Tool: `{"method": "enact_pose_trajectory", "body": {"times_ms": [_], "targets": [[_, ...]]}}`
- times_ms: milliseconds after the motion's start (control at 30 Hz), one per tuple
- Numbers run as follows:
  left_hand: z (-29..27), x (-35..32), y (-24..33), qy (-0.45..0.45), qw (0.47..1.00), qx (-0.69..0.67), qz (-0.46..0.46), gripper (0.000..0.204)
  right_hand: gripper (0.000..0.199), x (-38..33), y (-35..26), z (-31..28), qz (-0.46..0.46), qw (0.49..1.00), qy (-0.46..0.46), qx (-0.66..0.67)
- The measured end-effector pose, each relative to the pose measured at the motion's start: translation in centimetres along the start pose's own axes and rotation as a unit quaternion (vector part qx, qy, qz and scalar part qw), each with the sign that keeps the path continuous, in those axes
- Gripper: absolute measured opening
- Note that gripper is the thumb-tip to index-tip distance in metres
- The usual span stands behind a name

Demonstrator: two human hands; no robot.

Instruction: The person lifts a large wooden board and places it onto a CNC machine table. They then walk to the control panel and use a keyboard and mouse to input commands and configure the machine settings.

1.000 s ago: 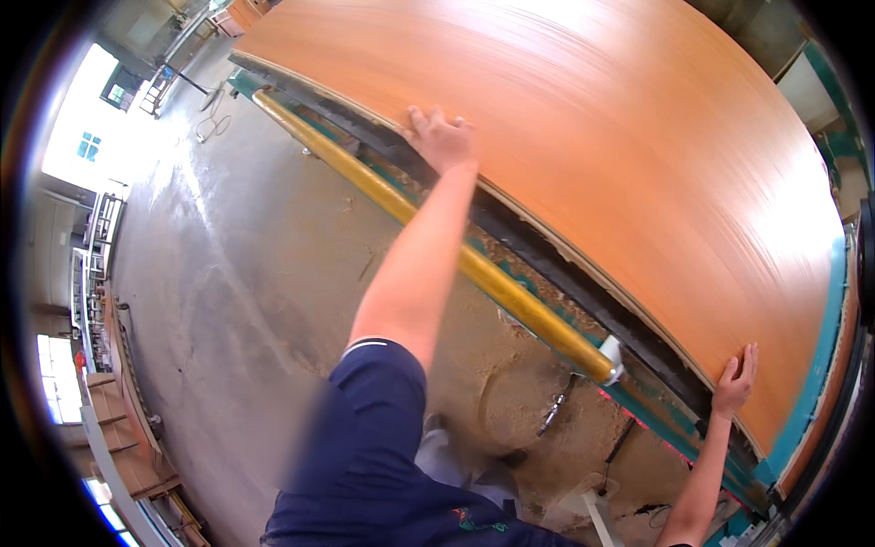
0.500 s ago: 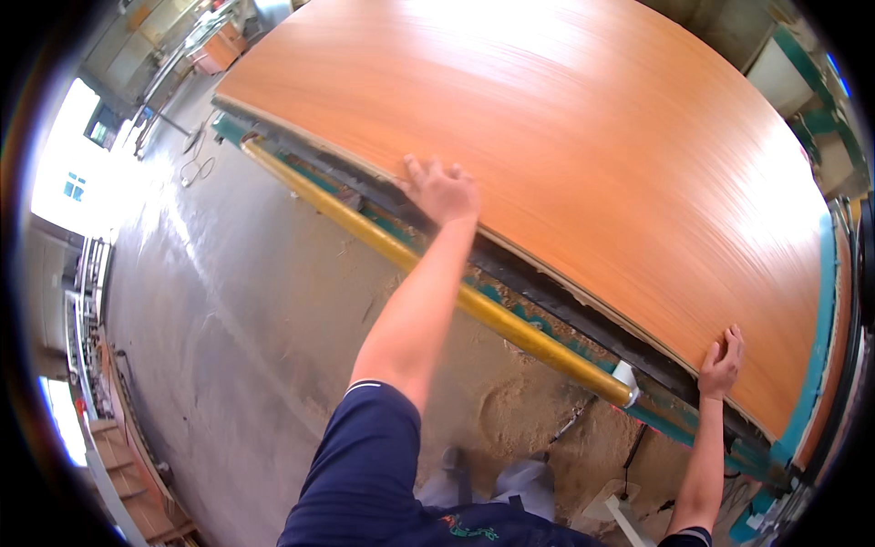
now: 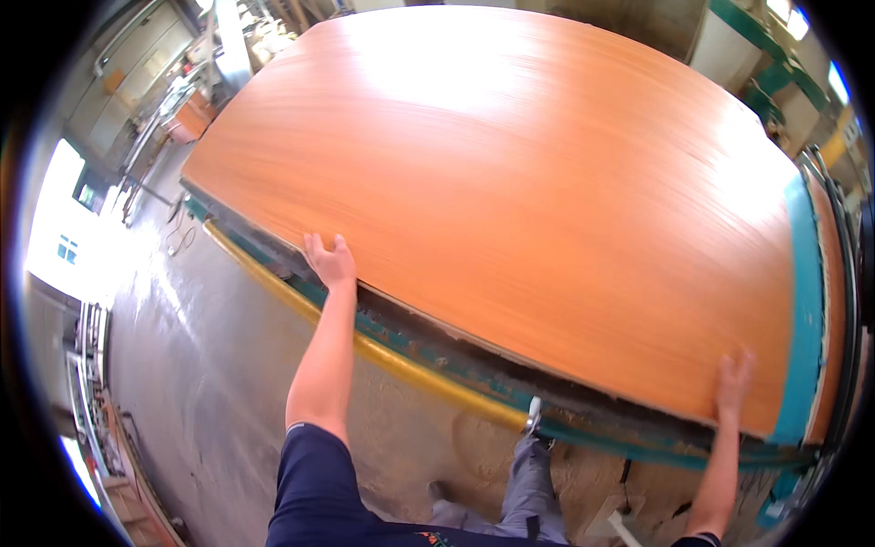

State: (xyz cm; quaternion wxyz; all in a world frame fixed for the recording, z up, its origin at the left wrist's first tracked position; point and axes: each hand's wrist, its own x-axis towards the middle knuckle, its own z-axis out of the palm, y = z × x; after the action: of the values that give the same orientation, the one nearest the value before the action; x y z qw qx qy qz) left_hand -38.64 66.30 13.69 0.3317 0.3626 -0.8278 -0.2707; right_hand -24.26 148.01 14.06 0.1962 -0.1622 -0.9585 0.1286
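A large, glossy orange-brown wood-grain panel (image 3: 510,210) lies across a green and dark machine bed (image 3: 437,356). At its near edge, left of the middle, my left hand (image 3: 331,262) rests with the fingers apart and the thumb spread. My right hand (image 3: 735,383) is over the panel's near right corner, somewhat smeared by motion, its fingers stretched out. Neither hand is wrapped around anything. Just beyond my right hand, a turquoise strip (image 3: 802,310) borders the panel's right end.
A yellow rail (image 3: 401,365) runs along the near side of the machine, below the panel edge. Sawdust lies on the concrete floor (image 3: 210,383) by my feet. Black hoses or bars (image 3: 843,237) stand at the right. Stacked boards (image 3: 137,510) are at the lower left.
My left hand has moved left along the panel's near edge. My right hand has moved further onto the panel near its right end. The view has shifted, showing more of the panel.
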Motion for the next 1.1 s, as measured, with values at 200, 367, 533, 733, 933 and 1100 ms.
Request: {"method": "enact_pose_trajectory", "body": {"times_ms": [200, 367, 533, 733, 933, 1100], "targets": [[-1.5, -19.3, 11.8, -0.15, 0.986, -0.069, 0.011, 0.081, 0.08, -1.4, 37.7, -7.4, 0.421, 0.905, -0.058, 0.018], [-0.3, -22.3, 13.9, -0.059, 0.998, -0.004, 0.002, 0.063, 0.069, 3.2, 39.0, -4.3, 0.401, 0.908, -0.044, -0.113], [-0.2, -21.6, 16.0, -0.069, 0.997, 0.013, 0.005, 0.037, 0.066, 8.3, 32.4, -0.9, 0.406, 0.896, -0.07, -0.165], [-1.0, -21.1, 15.8, -0.084, 0.996, 0.022, 0.005, 0.032, 0.062, 11.8, 29.2, 0.9, 0.37, 0.9, -0.083, -0.216], [-1.2, -20.1, 13.4, -0.071, 0.997, 0.009, 0.022, 0.042, 0.057, 11.7, 28.6, 0.2, 0.299, 0.901, -0.053, -0.309], [-3.7, -16.7, 10.4, -0.118, 0.988, -0.038, 0.097, 0.066, 0.041, 4.5, 13.9, 6.6, -0.016, 0.959, 0.08, -0.27]]}}
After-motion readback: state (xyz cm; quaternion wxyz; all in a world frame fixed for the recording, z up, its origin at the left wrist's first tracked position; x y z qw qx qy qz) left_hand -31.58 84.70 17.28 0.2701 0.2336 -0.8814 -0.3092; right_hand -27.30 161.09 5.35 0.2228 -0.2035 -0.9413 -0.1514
